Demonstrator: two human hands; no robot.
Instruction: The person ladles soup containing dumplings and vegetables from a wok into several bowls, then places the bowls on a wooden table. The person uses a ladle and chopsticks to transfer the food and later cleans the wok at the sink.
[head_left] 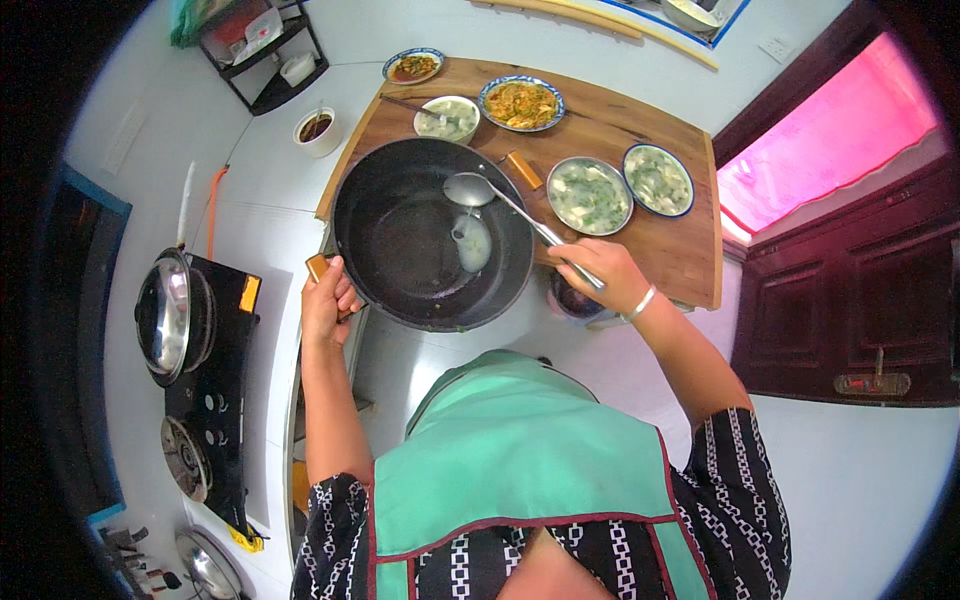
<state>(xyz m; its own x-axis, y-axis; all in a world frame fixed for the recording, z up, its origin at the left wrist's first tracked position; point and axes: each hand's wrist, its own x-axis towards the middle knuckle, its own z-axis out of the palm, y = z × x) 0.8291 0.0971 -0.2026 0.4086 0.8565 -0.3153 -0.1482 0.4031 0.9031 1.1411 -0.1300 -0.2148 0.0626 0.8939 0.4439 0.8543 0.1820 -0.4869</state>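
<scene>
My left hand [325, 302] is closed around the wooden side handle of a deep black pot [385, 225], held at the table's near left edge. In my right hand [610, 272] is the handle of a metal ladle [468, 189], whose bowl hangs over the pot's right half. A small pool of cloudy pale liquid [474, 248] lies on the pot's bottom, with a few green flecks near the rim. Just right of the pot stand a bowl of soup with greens [590, 196] and a blue-rimmed bowl of similar soup [658, 180].
Behind the pot, the wooden table [680, 255] bears another soup bowl [447, 119], a noodle-like dish [521, 104] and a small plate of food [413, 67]. At left are a white tub of dark sauce [317, 132], a gas stove [215, 370] and a lidded pan [165, 315].
</scene>
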